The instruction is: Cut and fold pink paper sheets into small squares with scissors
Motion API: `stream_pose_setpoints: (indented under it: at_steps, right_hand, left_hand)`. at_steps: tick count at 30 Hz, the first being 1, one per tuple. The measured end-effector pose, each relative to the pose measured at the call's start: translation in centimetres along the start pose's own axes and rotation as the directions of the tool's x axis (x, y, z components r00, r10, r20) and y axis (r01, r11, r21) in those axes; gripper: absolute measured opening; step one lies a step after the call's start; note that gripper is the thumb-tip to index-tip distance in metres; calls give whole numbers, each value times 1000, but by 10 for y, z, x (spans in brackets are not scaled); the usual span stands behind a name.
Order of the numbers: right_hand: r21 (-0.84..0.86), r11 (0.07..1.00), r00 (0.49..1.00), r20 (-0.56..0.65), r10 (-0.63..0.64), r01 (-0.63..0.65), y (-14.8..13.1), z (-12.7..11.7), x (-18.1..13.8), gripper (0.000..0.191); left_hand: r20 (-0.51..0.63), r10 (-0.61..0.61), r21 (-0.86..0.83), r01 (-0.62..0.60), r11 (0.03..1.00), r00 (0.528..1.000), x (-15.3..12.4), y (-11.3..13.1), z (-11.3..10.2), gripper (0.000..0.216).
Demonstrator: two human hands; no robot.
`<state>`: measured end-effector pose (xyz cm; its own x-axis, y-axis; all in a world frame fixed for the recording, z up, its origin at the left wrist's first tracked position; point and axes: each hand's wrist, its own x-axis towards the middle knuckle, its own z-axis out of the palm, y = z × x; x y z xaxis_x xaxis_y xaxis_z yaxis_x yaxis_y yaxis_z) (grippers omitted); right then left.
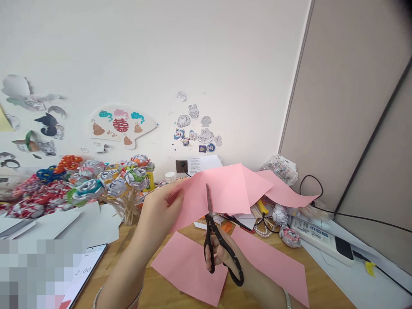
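My left hand (164,206) pinches the left end of a pink sheet of paper (225,189), raised above the table with its folded, curling part stretching off to the right. In my right hand (222,253) is a pair of black-handled scissors (210,221), my fingers through the loops. Their blades point up and lie against the raised sheet; whether they are parted is hard to make out. Below, on the wooden table, lie a pink paper square (189,268) and another pink piece (273,266), partly behind my right forearm.
Paper flowers on sticks (128,184) stand at the back left. A phone (88,274) lies at the left front. At the right are a white power strip (322,238), a cable, a crumpled paper flower (290,236) and a clear plastic box (280,168). Cutouts hang on the wall.
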<state>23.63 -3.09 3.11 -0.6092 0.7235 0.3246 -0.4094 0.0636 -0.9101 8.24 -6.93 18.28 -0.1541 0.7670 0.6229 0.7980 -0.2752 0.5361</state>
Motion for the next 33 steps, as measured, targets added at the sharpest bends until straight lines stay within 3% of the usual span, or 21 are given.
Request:
stream_pose_setpoints:
  at_steps: [20, 33]
  right_hand:
    - [17, 1000, 999, -51, -7, 7, 0, 2, 1, 56]
    - [-97, 995, 996, -80, -36, 28, -12, 10, -1, 50]
  left_hand:
    - [9, -9, 3, 9, 1000, 1000, 1, 2, -2, 40]
    - [3, -16, 8, 16, 1000, 1000, 1, 1, -1, 40]
